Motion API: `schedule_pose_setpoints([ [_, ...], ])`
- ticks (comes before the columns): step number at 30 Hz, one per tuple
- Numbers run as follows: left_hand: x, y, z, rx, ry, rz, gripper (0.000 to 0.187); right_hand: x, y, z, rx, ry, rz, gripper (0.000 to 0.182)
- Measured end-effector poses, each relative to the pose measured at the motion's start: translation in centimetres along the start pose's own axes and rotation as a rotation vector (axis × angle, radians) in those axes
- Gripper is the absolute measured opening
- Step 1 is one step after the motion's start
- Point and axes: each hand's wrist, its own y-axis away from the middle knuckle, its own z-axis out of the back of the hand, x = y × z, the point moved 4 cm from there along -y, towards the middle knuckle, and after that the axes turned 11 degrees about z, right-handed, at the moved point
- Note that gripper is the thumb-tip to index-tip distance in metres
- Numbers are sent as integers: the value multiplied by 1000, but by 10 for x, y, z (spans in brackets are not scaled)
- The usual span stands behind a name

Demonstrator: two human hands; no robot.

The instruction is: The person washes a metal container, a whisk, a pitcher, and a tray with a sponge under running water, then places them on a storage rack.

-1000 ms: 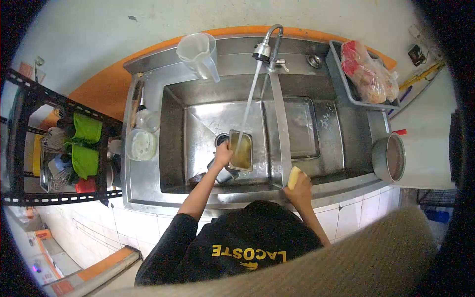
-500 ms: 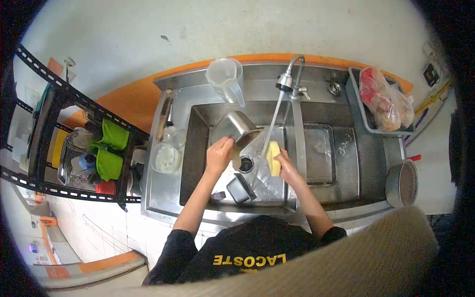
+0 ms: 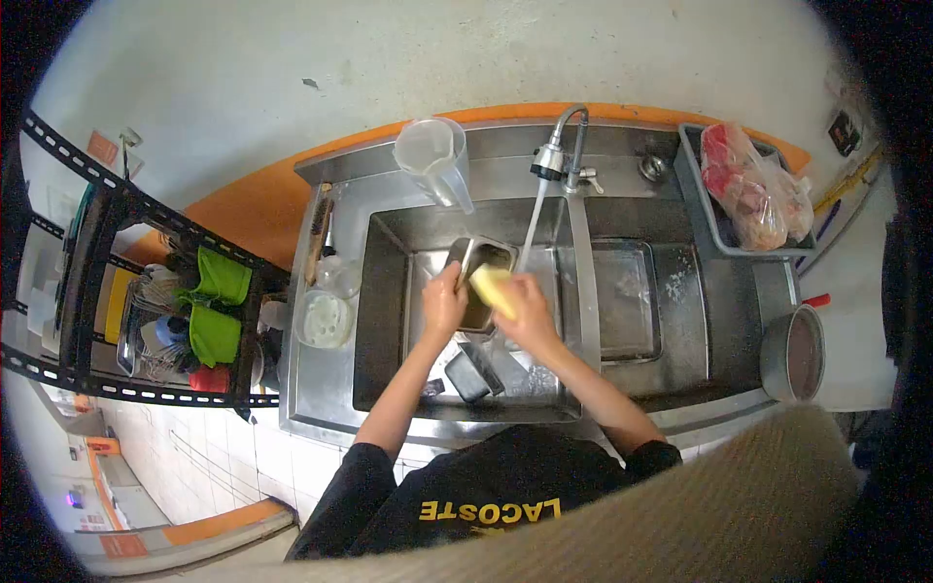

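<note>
My left hand (image 3: 445,303) is closed on the side wall of a rectangular steel food pan (image 3: 474,260), held inside the left sink basin with its opening toward me. A yellow sponge (image 3: 494,291) is gripped in my right hand (image 3: 526,313), over the pan's mouth, and covers part of the pan. Just beyond, water runs from the faucet (image 3: 549,161) into the basin. Below my hands, a smaller dark rectangular container (image 3: 471,375) lies tilted on the floor of the sink (image 3: 394,335).
A clear plastic pitcher (image 3: 432,160) stands behind the basin. Left are a plastic tub (image 3: 328,319) and brushes (image 3: 321,233). A grey bin (image 3: 696,189) holds bagged food (image 3: 753,189); a round pan (image 3: 792,355) sits at the right edge. A black shelf rack (image 3: 146,209) stands left.
The sponge in my right hand has moved left, from beside the pan to its mouth. My left hand has turned the pan, so its opening now faces me.
</note>
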Motion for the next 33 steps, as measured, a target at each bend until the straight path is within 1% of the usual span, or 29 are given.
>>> schedule_pose_setpoints([
  [1, -3, 4, -7, 90, 48, 79, 5, 0, 5, -6, 123, 162, 115, 29],
  [3, -19, 12, -17, 74, 94, 90, 5, 0, 18, -19, 307, 475, 393, 21],
  [4, -33, 17, -19, 62, 76, -55, 5, -16, 24, -29, 358, 615, 479, 16],
  [5, -35, 21, -28, 112, 112, -55, 10, -30, 27, -38, 408, 753, 569, 12],
  [6, -40, 25, -32, 135, 85, -60, 9, -49, 22, -43, 493, 679, 391, 16],
  [7, -45, 28, -36, 159, 57, -67, 7, -48, 4, -31, 606, 768, 218, 18],
  [9, -45, 25, -37, 133, 88, -81, 8, -53, -1, -27, 235, 767, 379, 17],
  [12, -36, 12, -42, 112, 29, -78, 9, -53, 22, -53, 388, 812, 139, 18],
  [15, -24, 12, -45, 138, 14, 18, 9, -32, 46, -57, 478, 611, 308, 20],
  [16, -23, 16, -46, 129, 40, 33, 10, -29, 46, -48, 418, 654, 415, 20],
  [19, -36, 17, -45, 131, 78, 20, 11, -38, 39, -39, 274, 820, 527, 21],
  [20, -41, 17, -43, 128, 51, -22, 12, -47, 29, -41, 288, 781, 368, 19],
  [21, -41, 17, -44, 124, 52, -34, 11, -52, 25, -42, 330, 775, 288, 17],
  [23, -38, 16, -44, 117, 47, -66, 10, -57, 16, -45, 404, 760, 126, 23],
  [24, -33, 16, -45, 112, 39, -51, 10, -59, 26, -54, 143, 621, 139, 27],
  [27, -19, 21, -50, 101, 32, -18, 9, -51, 41, -78, 337, 310, -137, 30],
  [28, -18, 23, -50, 100, 33, -18, 9, -41, 42, -78, 328, 259, -121, 33],
  [31, -15, 30, -50, 57, 60, -19, 9, -30, 49, -85, 553, 277, -90, 36],
  [32, -15, 31, -48, 38, 70, -29, 9, -28, 50, -88, 485, 106, -165, 36],
  [33, -13, 32, -47, 34, 76, 4, 9, -28, 49, -91, 412, -61, -234, 35],
])
